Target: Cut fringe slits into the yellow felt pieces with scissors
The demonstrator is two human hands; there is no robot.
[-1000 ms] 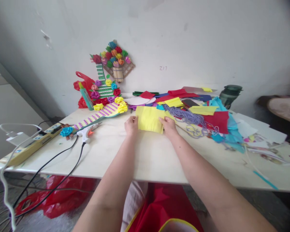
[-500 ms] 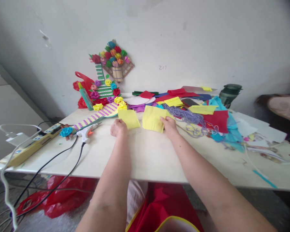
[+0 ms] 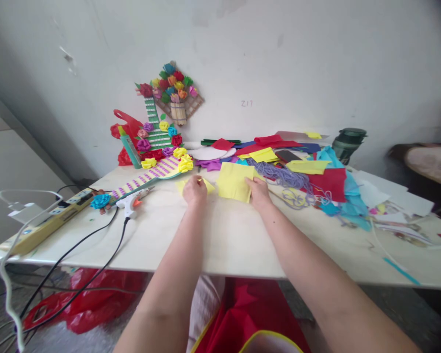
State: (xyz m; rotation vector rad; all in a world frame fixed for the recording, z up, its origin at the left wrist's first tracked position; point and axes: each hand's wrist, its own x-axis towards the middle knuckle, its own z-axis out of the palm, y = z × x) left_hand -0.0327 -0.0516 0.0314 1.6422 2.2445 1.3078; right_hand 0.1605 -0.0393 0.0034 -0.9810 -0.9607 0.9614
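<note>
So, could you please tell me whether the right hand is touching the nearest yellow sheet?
Touching: the head view shows the right hand pinching the yellow sheet at its right edge.

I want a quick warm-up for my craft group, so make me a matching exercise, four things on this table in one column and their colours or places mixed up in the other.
Column one:
1. yellow sheet
2. glue gun
3. yarn
4. tumbler

Column two:
A. purple, in a loose tangle
B. dark green, towards the back on the right
C. held in the right hand
D. mostly white, lying on the left

Right pairs: 1-C, 2-D, 3-A, 4-B.
</note>
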